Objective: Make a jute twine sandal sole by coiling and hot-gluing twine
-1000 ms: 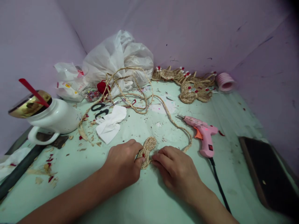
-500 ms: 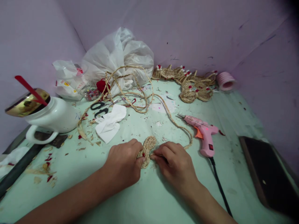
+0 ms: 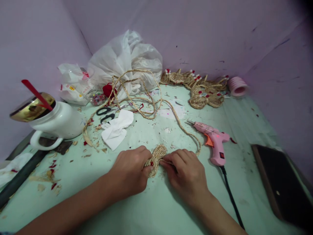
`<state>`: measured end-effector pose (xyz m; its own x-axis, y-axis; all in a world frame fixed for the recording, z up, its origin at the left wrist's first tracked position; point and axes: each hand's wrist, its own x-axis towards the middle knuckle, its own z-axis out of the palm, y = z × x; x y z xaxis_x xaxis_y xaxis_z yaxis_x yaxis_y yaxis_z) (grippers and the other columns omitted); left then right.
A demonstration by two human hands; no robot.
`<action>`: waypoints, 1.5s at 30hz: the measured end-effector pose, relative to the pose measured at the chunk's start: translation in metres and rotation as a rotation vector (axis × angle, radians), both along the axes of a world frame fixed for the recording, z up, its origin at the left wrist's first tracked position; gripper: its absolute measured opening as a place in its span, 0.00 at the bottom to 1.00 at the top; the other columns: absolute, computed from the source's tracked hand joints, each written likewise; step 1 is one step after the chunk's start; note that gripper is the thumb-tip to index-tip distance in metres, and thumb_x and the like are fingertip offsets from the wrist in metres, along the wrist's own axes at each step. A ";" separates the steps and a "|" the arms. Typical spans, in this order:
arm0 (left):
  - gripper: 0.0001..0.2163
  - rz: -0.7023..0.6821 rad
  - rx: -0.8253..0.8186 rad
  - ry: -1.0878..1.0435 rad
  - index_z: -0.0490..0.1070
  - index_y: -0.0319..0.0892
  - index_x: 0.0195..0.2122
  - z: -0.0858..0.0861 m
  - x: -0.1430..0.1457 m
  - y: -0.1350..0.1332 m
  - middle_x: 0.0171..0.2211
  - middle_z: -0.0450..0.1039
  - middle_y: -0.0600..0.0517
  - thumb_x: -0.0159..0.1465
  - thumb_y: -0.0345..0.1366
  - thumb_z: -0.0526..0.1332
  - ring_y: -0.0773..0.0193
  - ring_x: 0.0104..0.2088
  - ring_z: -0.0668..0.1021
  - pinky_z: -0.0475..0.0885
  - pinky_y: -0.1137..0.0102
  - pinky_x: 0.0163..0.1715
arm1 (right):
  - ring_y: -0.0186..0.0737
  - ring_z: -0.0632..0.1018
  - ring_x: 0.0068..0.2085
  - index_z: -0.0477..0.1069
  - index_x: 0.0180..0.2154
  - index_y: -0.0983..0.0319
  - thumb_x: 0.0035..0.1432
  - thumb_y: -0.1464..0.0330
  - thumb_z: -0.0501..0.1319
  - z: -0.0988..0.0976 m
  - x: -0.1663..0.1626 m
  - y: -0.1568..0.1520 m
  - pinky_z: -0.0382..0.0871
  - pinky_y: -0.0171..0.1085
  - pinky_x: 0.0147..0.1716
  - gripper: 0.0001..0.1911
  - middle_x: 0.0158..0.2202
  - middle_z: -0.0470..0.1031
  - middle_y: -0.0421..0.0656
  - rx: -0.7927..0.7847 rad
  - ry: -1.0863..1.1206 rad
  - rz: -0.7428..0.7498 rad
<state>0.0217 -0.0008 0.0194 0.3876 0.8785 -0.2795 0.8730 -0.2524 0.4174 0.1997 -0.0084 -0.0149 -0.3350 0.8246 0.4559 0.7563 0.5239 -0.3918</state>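
A small oval coil of braided jute rope [image 3: 156, 157] lies on the pale green table [image 3: 156, 209] near the front. My left hand [image 3: 130, 173] is closed on the coil's left and lower side, thumb pressed against it. My right hand [image 3: 187, 173] pinches the coil's right side with curled fingers. The loose rope [image 3: 182, 125] runs from the coil in a long tangle toward the back. A pink hot glue gun [image 3: 214, 142] lies just right of my right hand, its black cord trailing toward me.
Black-handled scissors [image 3: 105, 114] and a white tissue [image 3: 116, 129] lie left of centre. A white mug with a gold lid and red stick [image 3: 49, 120] stands at the left. White plastic bags [image 3: 122, 62], finished jute pieces [image 3: 200, 89], a pink roll [image 3: 236, 86] and a dark board [image 3: 278, 182] ring the table.
The coil has turned slightly so its top leans to the right, and my right fingers have moved closer along its side. Both hands stay on it.
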 end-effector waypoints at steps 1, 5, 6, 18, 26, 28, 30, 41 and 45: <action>0.07 -0.002 -0.001 0.003 0.69 0.43 0.36 0.000 0.000 0.000 0.33 0.70 0.50 0.58 0.35 0.54 0.61 0.32 0.74 0.65 0.68 0.31 | 0.39 0.67 0.27 0.70 0.26 0.62 0.58 0.71 0.57 0.000 -0.001 -0.001 0.56 0.38 0.28 0.09 0.22 0.69 0.42 -0.010 0.001 -0.009; 0.06 -0.008 -0.003 -0.005 0.68 0.43 0.34 -0.001 0.000 0.000 0.32 0.70 0.51 0.58 0.35 0.54 0.62 0.31 0.73 0.64 0.68 0.31 | 0.38 0.65 0.24 0.66 0.21 0.61 0.56 0.70 0.57 -0.001 -0.004 -0.002 0.54 0.37 0.26 0.11 0.19 0.66 0.40 -0.043 0.007 -0.049; 0.06 -0.010 -0.001 -0.012 0.68 0.43 0.34 -0.001 0.000 0.000 0.32 0.70 0.51 0.58 0.35 0.54 0.62 0.32 0.73 0.64 0.68 0.31 | 0.38 0.65 0.24 0.65 0.21 0.61 0.55 0.70 0.57 -0.001 -0.005 -0.002 0.54 0.37 0.26 0.11 0.19 0.66 0.40 -0.048 0.009 -0.057; 0.12 0.058 0.045 0.144 0.67 0.42 0.33 0.006 0.012 -0.001 0.33 0.71 0.49 0.59 0.45 0.53 0.58 0.32 0.74 0.63 0.67 0.28 | 0.40 0.67 0.24 0.66 0.21 0.61 0.52 0.72 0.56 -0.002 -0.010 -0.004 0.55 0.38 0.26 0.09 0.19 0.68 0.41 -0.078 0.000 -0.144; 0.10 0.106 0.170 0.289 0.66 0.41 0.33 0.008 0.031 -0.007 0.32 0.70 0.46 0.57 0.41 0.52 0.53 0.34 0.76 0.65 0.65 0.27 | 0.42 0.71 0.32 0.72 0.31 0.61 0.53 0.70 0.60 0.004 0.007 -0.008 0.60 0.41 0.34 0.03 0.28 0.73 0.42 -0.231 0.161 -0.052; 0.09 0.105 0.184 0.292 0.66 0.41 0.32 0.007 0.032 -0.008 0.32 0.70 0.46 0.57 0.40 0.52 0.52 0.34 0.76 0.65 0.65 0.27 | 0.42 0.71 0.31 0.73 0.30 0.61 0.53 0.70 0.61 0.006 0.011 -0.008 0.59 0.42 0.34 0.03 0.26 0.74 0.42 -0.209 0.129 -0.067; 0.10 0.104 0.196 0.300 0.66 0.40 0.32 0.006 0.033 -0.008 0.32 0.70 0.46 0.57 0.40 0.51 0.52 0.34 0.76 0.65 0.64 0.26 | 0.41 0.71 0.30 0.73 0.29 0.61 0.54 0.70 0.60 0.006 0.014 -0.006 0.58 0.42 0.35 0.04 0.25 0.74 0.41 -0.196 0.101 -0.065; 0.11 0.076 0.261 0.338 0.67 0.40 0.31 0.002 0.036 -0.008 0.31 0.70 0.45 0.59 0.41 0.49 0.51 0.32 0.76 0.66 0.63 0.26 | 0.40 0.69 0.31 0.70 0.29 0.63 0.55 0.79 0.54 -0.001 0.009 0.003 0.63 0.43 0.39 0.09 0.26 0.71 0.43 -0.009 0.116 0.007; 0.10 0.081 0.301 0.336 0.67 0.40 0.30 0.001 0.036 -0.008 0.30 0.71 0.45 0.59 0.39 0.50 0.52 0.31 0.76 0.66 0.63 0.25 | 0.41 0.70 0.33 0.71 0.33 0.62 0.56 0.78 0.54 -0.003 0.010 0.003 0.61 0.49 0.48 0.10 0.27 0.71 0.43 0.074 0.057 -0.001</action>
